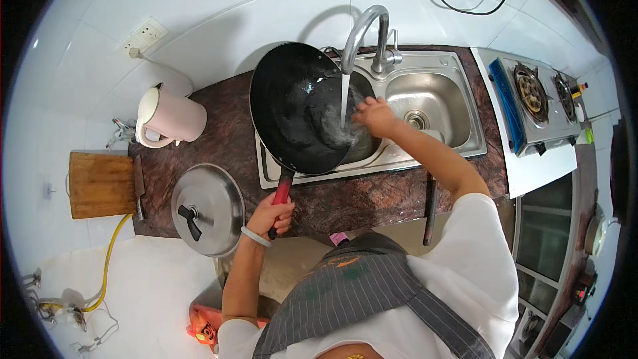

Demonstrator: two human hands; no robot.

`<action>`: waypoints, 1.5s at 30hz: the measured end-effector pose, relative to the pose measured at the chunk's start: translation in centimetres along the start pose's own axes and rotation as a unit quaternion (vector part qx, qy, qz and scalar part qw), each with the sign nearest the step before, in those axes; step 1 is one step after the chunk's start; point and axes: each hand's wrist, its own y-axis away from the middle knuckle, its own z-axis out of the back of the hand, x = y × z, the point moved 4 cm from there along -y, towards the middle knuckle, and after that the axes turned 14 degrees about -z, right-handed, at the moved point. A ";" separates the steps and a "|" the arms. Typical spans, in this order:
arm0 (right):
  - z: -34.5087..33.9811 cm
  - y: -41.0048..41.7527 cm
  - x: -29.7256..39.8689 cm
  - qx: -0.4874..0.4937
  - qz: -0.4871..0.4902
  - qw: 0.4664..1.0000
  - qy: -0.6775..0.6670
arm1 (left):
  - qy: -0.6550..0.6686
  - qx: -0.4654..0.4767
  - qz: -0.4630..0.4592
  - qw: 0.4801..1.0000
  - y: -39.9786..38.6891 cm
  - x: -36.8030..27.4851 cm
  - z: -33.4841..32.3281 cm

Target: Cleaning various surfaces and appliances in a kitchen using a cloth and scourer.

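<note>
A black wok [294, 104] is tilted over the left basin of a stainless steel sink [453, 152]. My left hand [271, 217] grips its red and black handle [282, 193]. From the curved chrome faucet [367, 20], a stream of water [344, 99] runs into the wok's right side and splashes there. My right hand [376, 117] is at the wok's right rim, beside the stream. Its fingers are curled and blurred by motion; whether they hold anything is hidden.
Left on the dark stone counter [224, 94] are a pink kettle [182, 114], a steel lid [214, 204] and a knife [139, 184] beside a wooden cutting board [99, 184]. A gas stove [543, 109] stands right. A dark rod-like handle [429, 214] juts over the counter's front edge.
</note>
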 end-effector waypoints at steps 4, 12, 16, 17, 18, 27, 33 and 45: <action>1.7 0.2 -2.9 -0.136 -0.059 0.987 -0.068 | -0.069 -0.017 -0.022 0.997 0.6 -1.6 -1.5; -1.2 -1.3 -10.3 -0.159 -0.183 0.939 -0.243 | -0.151 -0.069 -0.065 0.984 2.5 -3.5 -4.2; 0.4 -5.2 -18.9 -0.298 -0.394 0.812 -0.311 | -0.166 -0.090 -0.070 0.979 3.7 -4.0 -5.0; 0.3 -7.0 -21.0 -0.276 -0.409 0.822 -0.285 | -0.160 -0.094 -0.081 0.979 4.2 -4.1 -5.2; 0.1 -8.6 -22.6 -0.254 -0.422 0.831 -0.259 | -0.154 -0.099 -0.092 0.979 4.7 -4.1 -5.3; 1.3 -14.7 -23.4 -0.126 -0.347 0.832 -0.413 | -0.209 -0.170 -0.140 0.953 8.4 -5.3 -6.2; 4.3 -10.5 -19.0 -0.180 -0.400 0.835 -0.333 | -0.235 -0.206 -0.171 0.934 10.2 -5.0 -5.6; 6.7 15.9 22.5 0.350 0.004 0.520 -0.779 | -0.226 -0.164 -0.248 0.927 11.9 -0.9 -5.3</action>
